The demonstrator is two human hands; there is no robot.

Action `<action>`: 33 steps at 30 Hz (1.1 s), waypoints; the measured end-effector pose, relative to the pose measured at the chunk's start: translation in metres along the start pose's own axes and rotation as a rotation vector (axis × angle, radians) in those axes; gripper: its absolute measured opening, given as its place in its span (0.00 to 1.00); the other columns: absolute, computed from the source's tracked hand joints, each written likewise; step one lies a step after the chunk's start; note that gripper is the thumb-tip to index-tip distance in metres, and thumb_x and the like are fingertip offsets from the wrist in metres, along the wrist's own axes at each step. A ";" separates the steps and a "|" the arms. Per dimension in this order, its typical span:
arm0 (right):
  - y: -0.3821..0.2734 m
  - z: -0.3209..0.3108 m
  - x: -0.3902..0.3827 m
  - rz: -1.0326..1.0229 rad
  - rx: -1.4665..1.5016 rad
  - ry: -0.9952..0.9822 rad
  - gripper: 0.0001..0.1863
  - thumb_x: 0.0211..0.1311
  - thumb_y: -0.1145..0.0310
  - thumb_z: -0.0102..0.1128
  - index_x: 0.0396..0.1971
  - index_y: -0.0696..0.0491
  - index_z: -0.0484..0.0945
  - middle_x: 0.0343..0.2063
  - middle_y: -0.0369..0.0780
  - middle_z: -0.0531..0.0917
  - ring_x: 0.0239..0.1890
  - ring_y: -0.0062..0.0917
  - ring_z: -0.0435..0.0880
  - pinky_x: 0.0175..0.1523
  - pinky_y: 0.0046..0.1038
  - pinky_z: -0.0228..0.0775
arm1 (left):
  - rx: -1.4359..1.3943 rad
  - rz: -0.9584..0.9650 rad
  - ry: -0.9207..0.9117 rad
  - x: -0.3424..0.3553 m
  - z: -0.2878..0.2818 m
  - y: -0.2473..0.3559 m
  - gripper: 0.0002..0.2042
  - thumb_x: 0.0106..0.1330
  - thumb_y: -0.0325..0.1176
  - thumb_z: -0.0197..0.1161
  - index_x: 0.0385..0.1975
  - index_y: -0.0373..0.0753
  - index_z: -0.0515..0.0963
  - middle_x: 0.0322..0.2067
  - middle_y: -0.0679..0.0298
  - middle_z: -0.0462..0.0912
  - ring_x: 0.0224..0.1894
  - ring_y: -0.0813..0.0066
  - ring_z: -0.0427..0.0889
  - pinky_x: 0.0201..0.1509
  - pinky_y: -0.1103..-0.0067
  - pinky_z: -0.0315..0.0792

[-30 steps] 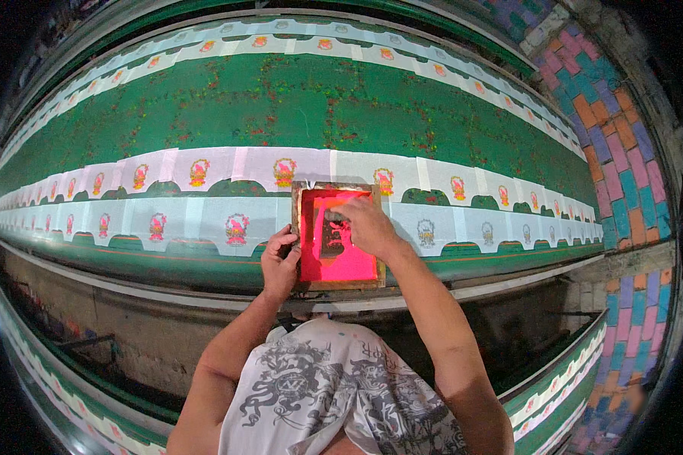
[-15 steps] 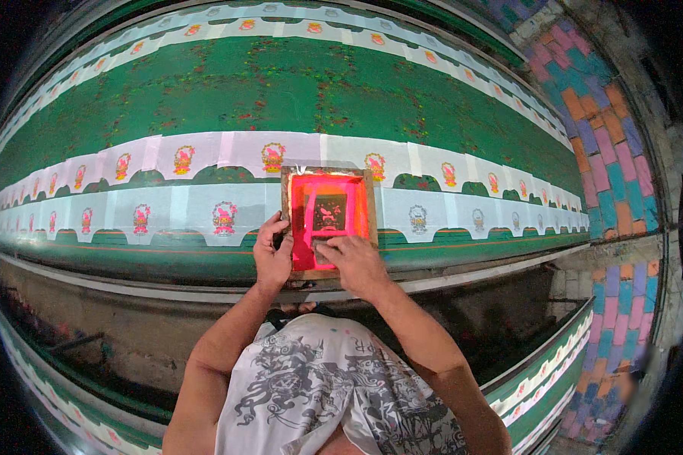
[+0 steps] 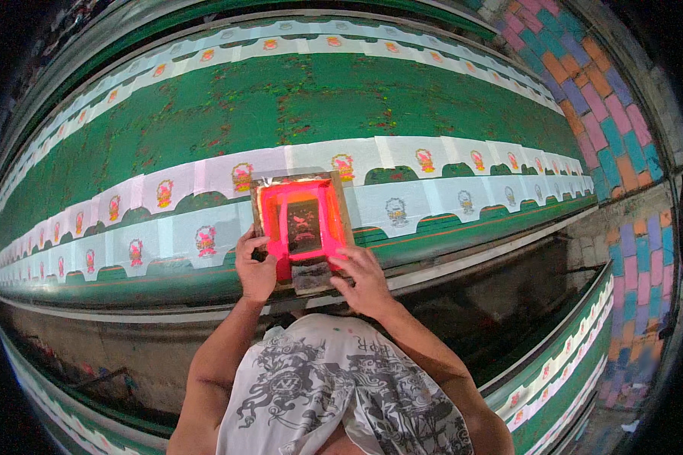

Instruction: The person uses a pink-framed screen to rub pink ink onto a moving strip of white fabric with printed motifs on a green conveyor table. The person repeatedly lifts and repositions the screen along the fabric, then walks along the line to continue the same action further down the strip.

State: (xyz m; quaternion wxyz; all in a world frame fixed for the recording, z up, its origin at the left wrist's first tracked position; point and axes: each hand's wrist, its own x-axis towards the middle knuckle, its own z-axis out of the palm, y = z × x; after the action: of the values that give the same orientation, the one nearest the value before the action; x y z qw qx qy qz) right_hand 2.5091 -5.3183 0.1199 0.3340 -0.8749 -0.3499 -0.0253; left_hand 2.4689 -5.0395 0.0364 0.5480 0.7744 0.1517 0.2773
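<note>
A wooden-rimmed screen printing frame [image 3: 343, 203] sits over the near row of white fabric pieces, its inside smeared with bright pink ink around a dark stencil window [image 3: 303, 226]. My left hand [image 3: 256, 267] grips its left rim, thumb and fingers curled together. On the near right corner my right hand [image 3: 363, 280] has its fingers over the rim and its thumb lower down, apart from them. A dark squeegee [image 3: 313, 277] lies inside the near end of the frame, between my hands. The fabric directly beneath the frame is hidden.
To the left, a fabric piece [image 3: 182, 243] bears a pink and dark print; to the right, pieces [image 3: 396, 214] show dark outlines only. The long green table [image 3: 228, 98] carries further rows. A pale rail [image 3: 432, 277] runs along its near edge. Coloured paving [image 3: 607, 152] lies right.
My right hand has let go of the squeegee and moved to the frame's right side. The squeegee now rests at the near end. The whole view has shifted and turned slightly.
</note>
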 end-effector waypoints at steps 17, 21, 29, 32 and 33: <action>0.182 -0.118 -0.097 0.285 0.449 0.226 0.23 0.73 0.68 0.71 0.66 0.55 0.83 0.65 0.47 0.83 0.67 0.39 0.82 0.67 0.38 0.76 | -0.124 0.060 0.003 -0.038 0.208 0.046 0.20 0.54 0.12 0.65 0.46 0.37 0.87 0.65 0.52 0.82 0.59 0.63 0.83 0.63 0.70 0.76; 0.204 -0.138 -0.105 0.284 0.477 0.210 0.24 0.71 0.72 0.72 0.65 0.55 0.83 0.65 0.47 0.84 0.67 0.39 0.82 0.70 0.39 0.75 | -0.086 0.023 -0.008 -0.047 0.232 0.044 0.19 0.54 0.12 0.66 0.46 0.36 0.87 0.66 0.49 0.83 0.63 0.61 0.84 0.67 0.70 0.76; 0.218 -0.159 -0.106 0.213 0.472 0.181 0.22 0.70 0.74 0.72 0.63 0.56 0.85 0.63 0.48 0.84 0.68 0.41 0.81 0.73 0.41 0.73 | -0.310 -0.077 -0.020 -0.049 0.242 0.024 0.17 0.56 0.11 0.69 0.45 0.35 0.86 0.68 0.48 0.83 0.69 0.63 0.82 0.71 0.69 0.74; 0.211 -0.166 -0.101 0.120 0.340 0.175 0.21 0.69 0.75 0.71 0.62 0.56 0.85 0.64 0.47 0.84 0.67 0.41 0.82 0.72 0.40 0.74 | -0.331 -0.098 -0.057 -0.050 0.239 0.032 0.17 0.56 0.10 0.68 0.44 0.34 0.85 0.68 0.49 0.82 0.68 0.64 0.82 0.72 0.70 0.73; 0.207 -0.167 -0.099 0.094 0.310 0.168 0.21 0.69 0.75 0.72 0.61 0.56 0.85 0.63 0.47 0.84 0.66 0.43 0.82 0.72 0.41 0.74 | -0.310 -0.080 -0.041 -0.051 0.239 0.035 0.17 0.56 0.10 0.68 0.44 0.34 0.85 0.67 0.51 0.83 0.66 0.66 0.83 0.70 0.70 0.74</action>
State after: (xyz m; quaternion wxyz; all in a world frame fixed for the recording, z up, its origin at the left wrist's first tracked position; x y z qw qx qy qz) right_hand 2.5967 -5.5880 0.1044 0.4937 -0.8231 -0.2794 -0.0285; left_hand 2.5680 -5.2619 -0.0031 0.6745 0.6795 0.1264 0.2595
